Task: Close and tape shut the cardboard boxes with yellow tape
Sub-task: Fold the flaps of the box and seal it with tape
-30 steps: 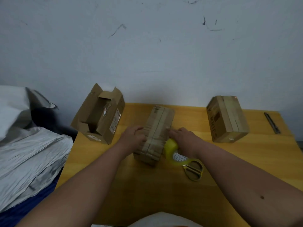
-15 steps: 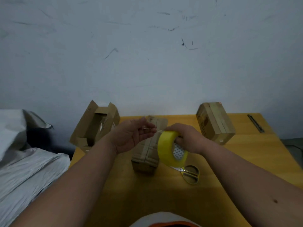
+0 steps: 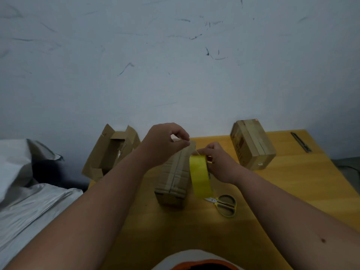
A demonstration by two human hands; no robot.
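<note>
Above the middle cardboard box (image 3: 175, 172), the left hand (image 3: 163, 145) pinches the tape's loose end while the right hand (image 3: 218, 162) grips the yellow tape roll (image 3: 200, 178). Best to draw the strip taut, then press it along the centre seam.

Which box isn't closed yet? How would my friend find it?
Start at the yellow wooden table against the grey wall and go to its far left corner. The open box stands there, left of the left hand. Its flaps stick up and you can see inside, while the other two boxes are shut with strips along their tops.
</note>
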